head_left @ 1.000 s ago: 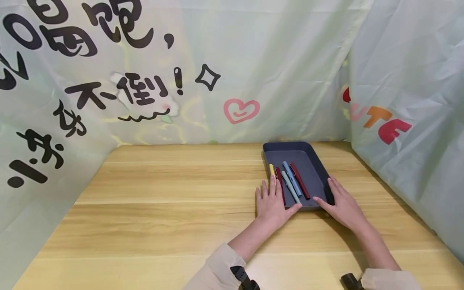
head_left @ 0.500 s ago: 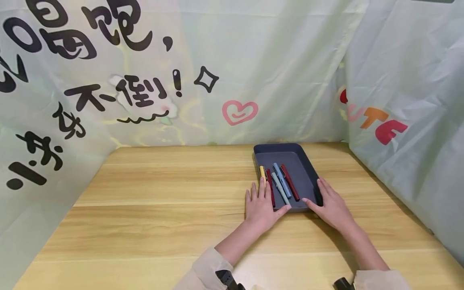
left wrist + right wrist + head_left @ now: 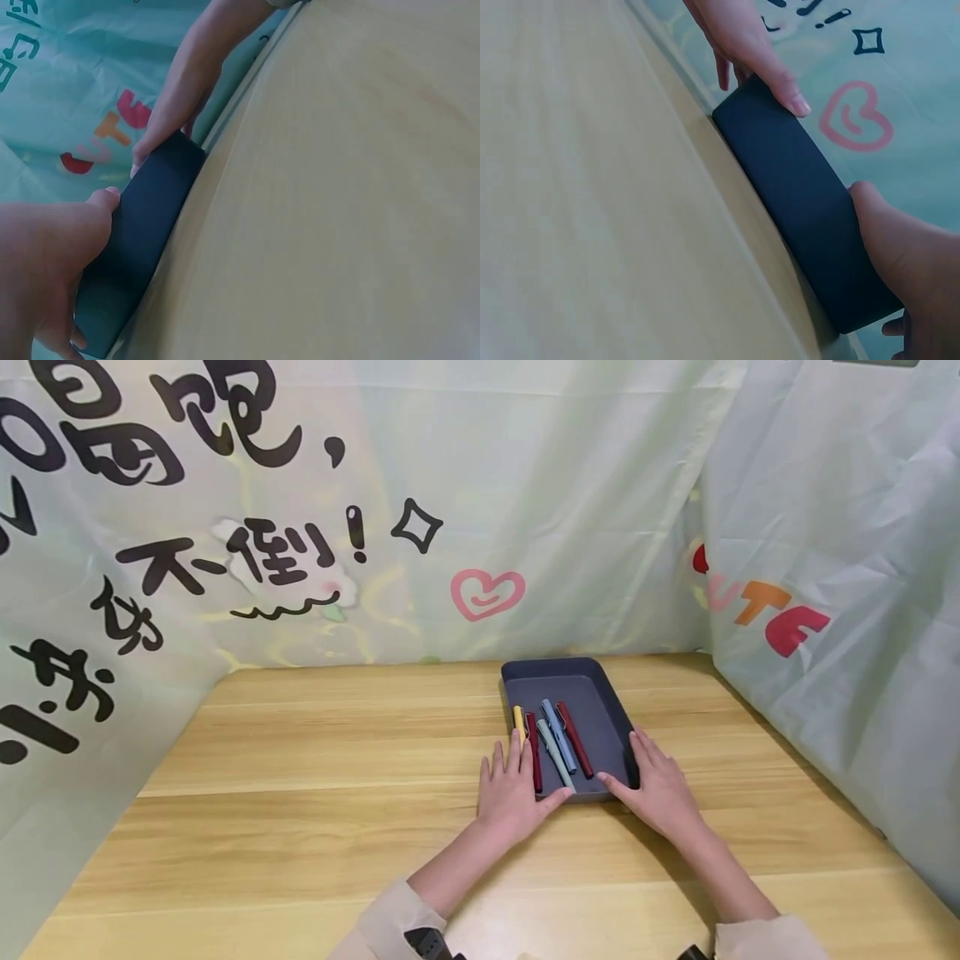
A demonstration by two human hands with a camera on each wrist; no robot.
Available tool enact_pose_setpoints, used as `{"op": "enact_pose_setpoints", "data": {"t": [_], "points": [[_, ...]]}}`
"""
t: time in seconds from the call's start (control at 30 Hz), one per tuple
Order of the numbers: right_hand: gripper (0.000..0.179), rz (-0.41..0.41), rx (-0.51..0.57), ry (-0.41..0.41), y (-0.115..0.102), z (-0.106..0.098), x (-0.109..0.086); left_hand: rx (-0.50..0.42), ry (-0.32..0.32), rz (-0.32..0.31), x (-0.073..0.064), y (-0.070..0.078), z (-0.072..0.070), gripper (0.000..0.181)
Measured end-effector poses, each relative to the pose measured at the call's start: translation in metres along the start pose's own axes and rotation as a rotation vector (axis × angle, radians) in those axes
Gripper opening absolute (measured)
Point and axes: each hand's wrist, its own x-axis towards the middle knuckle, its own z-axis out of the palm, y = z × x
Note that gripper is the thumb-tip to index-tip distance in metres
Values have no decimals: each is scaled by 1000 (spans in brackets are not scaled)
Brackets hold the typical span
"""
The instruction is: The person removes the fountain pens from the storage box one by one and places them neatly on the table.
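A dark blue-grey rectangular tray [image 3: 611,735] rests on the wooden table, several pens lying loose in it. Of these, one pen is yellow [image 3: 519,720], one pale green [image 3: 557,756], one blue [image 3: 558,735], and two dark red [image 3: 575,742]. At the tray's near left corner my left hand [image 3: 507,793] holds on, thumb at the near rim and fingers along the left side. My right hand [image 3: 660,793] grips the near right corner in the same manner. Both wrist views show the thumbs at the rim of the near wall [image 3: 142,232]; some fingers are hidden behind it.
The wooden table [image 3: 322,810] extends far to the left of the tray. A pale printed cloth [image 3: 570,510] hangs behind the table and along both sides, with black characters, a pink heart [image 3: 487,594] and coloured letters.
Both hands have shifted left together with the tray and its pens. The pens keep their layout inside it. The whole head view has also drifted slightly.
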Motion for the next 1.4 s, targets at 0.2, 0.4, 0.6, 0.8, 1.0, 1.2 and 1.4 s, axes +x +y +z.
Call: {"op": "enact_pose_setpoints", "data": {"t": [0.2, 0.4, 0.6, 0.8, 1.0, 1.2, 1.4], "points": [[91, -6, 2, 23, -11, 6, 0, -14, 2, 7, -4, -11, -5, 95], [92, -12, 4, 35, -21, 13, 0, -58, -5, 13, -10, -21, -8, 94], [92, -12, 11, 41, -29, 17, -1, -54, -20, 22, -13, -31, -10, 93], [92, -11, 24, 40, -38, 20, 0, -58, -14, 29, -16, -40, -13, 92], [92, -17, 28, 57, -44, 24, 0, -75, -4, 28, -21, -46, -14, 92], [92, -17, 23, 63, -50, 28, 0, -81, -5, 23, -23, -52, -15, 91], [92, -20, 32, 69, -56, 32, 1, -79, -3, 25, -25, -60, -17, 91]]}}
